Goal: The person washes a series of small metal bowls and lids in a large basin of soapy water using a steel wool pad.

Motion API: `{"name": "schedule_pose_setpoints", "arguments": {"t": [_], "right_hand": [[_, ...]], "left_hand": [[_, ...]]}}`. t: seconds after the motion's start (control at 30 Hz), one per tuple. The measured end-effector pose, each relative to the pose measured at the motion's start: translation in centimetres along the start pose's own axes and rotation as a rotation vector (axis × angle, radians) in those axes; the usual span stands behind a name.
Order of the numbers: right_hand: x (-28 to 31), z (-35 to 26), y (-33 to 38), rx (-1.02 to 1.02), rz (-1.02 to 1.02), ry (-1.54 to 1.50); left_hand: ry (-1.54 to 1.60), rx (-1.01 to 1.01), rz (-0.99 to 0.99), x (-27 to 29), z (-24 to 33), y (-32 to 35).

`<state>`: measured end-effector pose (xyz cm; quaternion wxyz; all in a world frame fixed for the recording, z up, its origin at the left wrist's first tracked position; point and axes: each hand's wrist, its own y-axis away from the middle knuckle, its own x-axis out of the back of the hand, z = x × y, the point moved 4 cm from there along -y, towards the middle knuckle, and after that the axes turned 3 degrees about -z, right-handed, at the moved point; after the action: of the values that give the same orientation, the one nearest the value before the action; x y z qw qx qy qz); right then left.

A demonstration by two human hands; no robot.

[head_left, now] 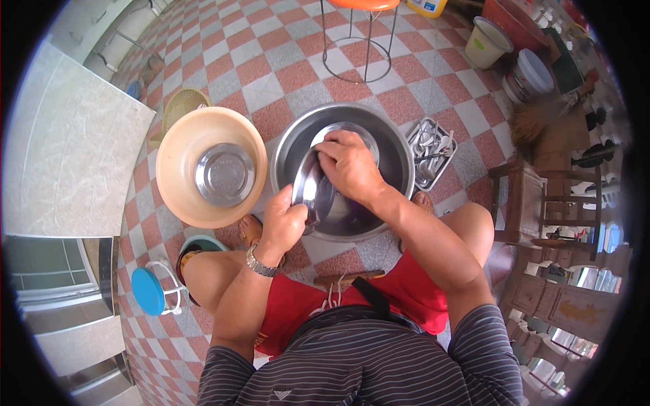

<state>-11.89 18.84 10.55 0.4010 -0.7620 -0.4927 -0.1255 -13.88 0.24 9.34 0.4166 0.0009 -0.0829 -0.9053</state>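
Over a large grey metal basin (404, 196), a shiny metal dish (309, 186) is tilted up on its edge. My left hand (283, 221) grips its near left rim, thumb over the edge. At its far end my right hand (349, 164) is closed with the fingertips against the rim; whether a cloth is under those fingers is hidden. Behind my right hand, another round metal dish (369, 139) sits in the basin. To the left, a peach plastic tub (172, 196) holds a round metal plate (225, 174) lying flat.
Right of the basin is a metal tray (451, 150) with several spoons (428, 145). A yellow-green basket (177, 108) is behind the tub. A blue-topped stool (148, 292) stands at left, an orange stool (359, 3) at the far side, and a wooden chair (525, 203) at right.
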Motion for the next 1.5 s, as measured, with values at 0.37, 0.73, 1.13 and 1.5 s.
{"name": "schedule_pose_setpoints", "arguments": {"t": [0.37,0.73,1.13,1.5], "right_hand": [[-0.4,6.1,1.7,-0.918,0.053,-0.637],[-0.4,6.1,1.2,-0.904,-0.156,-0.698],[3.5,-1.0,-1.1,-0.156,0.208,-0.205],[3.0,-1.2,-0.9,-0.182,0.203,-0.131]], "left_hand": [[0.531,0.001,0.071,2.1,-0.3,-0.6],[0.582,-0.004,0.147,2.1,-0.2,-0.4],[0.353,-0.190,0.088,1.7,-0.3,-0.2],[-0.018,-0.222,0.091,0.9,0.8,0.3]]}}
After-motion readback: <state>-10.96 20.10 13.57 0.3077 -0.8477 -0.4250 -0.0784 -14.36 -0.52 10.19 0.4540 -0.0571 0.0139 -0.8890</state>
